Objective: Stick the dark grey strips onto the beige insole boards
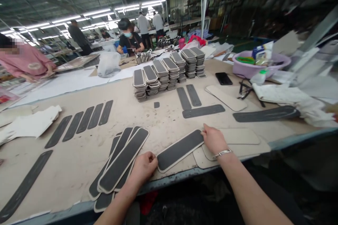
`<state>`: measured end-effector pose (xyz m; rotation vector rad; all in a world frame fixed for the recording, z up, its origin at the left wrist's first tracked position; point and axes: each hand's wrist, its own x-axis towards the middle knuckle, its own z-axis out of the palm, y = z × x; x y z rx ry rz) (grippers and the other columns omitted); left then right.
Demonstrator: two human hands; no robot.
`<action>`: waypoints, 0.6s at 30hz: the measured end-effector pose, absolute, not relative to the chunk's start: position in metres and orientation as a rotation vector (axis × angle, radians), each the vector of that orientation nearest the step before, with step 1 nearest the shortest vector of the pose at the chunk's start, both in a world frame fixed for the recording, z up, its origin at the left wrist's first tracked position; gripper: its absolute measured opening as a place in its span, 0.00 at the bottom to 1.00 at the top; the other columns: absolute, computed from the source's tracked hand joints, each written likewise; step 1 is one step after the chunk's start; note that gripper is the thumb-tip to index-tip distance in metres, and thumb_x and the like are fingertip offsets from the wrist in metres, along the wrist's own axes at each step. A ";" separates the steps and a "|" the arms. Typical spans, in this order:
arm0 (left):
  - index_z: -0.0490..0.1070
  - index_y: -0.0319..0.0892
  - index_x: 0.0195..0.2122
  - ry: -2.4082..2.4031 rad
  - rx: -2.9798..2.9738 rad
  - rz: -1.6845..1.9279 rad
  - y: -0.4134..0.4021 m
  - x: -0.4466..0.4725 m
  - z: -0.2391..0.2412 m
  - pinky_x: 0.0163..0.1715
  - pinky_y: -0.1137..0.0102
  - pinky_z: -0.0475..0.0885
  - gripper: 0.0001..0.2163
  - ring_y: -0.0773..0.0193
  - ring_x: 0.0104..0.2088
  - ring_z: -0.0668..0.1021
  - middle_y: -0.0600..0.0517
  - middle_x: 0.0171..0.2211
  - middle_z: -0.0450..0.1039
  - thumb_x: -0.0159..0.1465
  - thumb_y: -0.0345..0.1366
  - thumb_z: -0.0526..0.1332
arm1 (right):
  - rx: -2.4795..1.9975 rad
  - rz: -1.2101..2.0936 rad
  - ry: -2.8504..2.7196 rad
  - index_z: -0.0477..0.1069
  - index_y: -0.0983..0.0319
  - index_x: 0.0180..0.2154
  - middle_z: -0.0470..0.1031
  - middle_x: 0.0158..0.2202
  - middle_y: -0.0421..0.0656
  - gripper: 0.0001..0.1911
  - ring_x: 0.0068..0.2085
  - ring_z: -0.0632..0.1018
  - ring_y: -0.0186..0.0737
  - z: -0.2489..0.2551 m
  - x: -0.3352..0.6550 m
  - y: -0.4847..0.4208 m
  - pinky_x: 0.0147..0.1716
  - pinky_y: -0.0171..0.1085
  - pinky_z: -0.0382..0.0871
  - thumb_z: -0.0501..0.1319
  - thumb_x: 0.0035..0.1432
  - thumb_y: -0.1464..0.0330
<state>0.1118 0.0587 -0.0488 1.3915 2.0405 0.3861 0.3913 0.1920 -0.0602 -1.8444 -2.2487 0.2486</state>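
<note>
A long pad with a dark grey face and a beige border (179, 149) lies on the worktable (79, 154) near its front edge. My left hand (144, 167) pinches its near left end with curled fingers. My right hand (213, 140), a bracelet on the wrist, presses closed fingers on its far right end. Just left of it, several finished pads of the same kind (121, 160) lie fanned in a loose pile. Plain beige boards (237, 137) lie stacked under and right of my right hand.
Dark strips (79, 124) lie in rows on the left and middle of the table. Tall stacks of pads (169, 72) stand at the back. A black phone (223, 78), scissors (245, 91), a purple basin (260, 65) and white sheets (290, 95) are on the right. Other people work behind.
</note>
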 end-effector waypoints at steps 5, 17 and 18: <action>0.67 0.40 0.26 2.029 1.363 0.386 0.059 0.110 -0.055 0.18 0.77 0.59 0.07 0.70 0.16 0.71 0.57 0.16 0.67 0.57 0.35 0.53 | -1.820 0.265 -2.233 0.67 0.66 0.46 0.74 0.33 0.46 0.13 0.35 0.73 0.39 -0.060 0.391 0.192 0.33 0.34 0.61 0.57 0.57 0.72; 0.64 0.40 0.41 2.051 1.535 0.626 0.049 0.111 -0.052 0.23 0.75 0.60 0.11 0.69 0.20 0.69 0.59 0.19 0.65 0.57 0.33 0.55 | -1.755 0.319 -2.204 0.67 0.64 0.48 0.74 0.35 0.45 0.17 0.37 0.74 0.39 -0.058 0.394 0.189 0.36 0.35 0.65 0.57 0.56 0.72; 0.64 0.41 0.42 2.013 1.540 0.670 0.047 0.109 -0.054 0.23 0.75 0.61 0.11 0.69 0.20 0.69 0.58 0.20 0.65 0.57 0.33 0.55 | -1.752 0.321 -2.200 0.67 0.65 0.49 0.74 0.36 0.45 0.17 0.37 0.74 0.40 -0.058 0.395 0.188 0.36 0.35 0.65 0.57 0.56 0.72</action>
